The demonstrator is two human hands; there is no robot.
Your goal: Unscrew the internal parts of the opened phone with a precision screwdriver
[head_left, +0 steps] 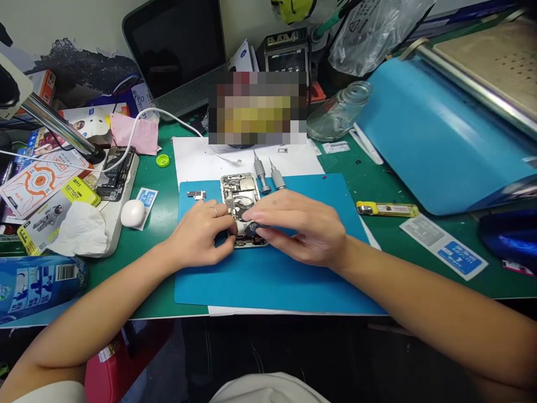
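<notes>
An opened smartphone (241, 193) lies on the blue mat (268, 285), its circuit board and inner parts bare. My left hand (205, 232) has its fingers bent against the phone's lower left side, steadying it on the mat. Over the phone's lower right, my right hand (304, 226) pinches a short dark grey tool (251, 228) between thumb and fingers. It looks like a small screwdriver, mostly hidden by the fingers. Two grey precision screwdrivers, one near the phone (260, 173) and one farther right (277, 176), lie just beyond. A small metal phone part (196, 195) rests left of the phone.
A white cable (168, 117) crosses the back left. Boxes and cards (42, 184) crowd the left, beside a white round case (133, 213). At right are a yellow-ended cutter (388, 209), a sticker sheet (444, 246), a glass jar (339, 112) and a large blue sheet (436, 134).
</notes>
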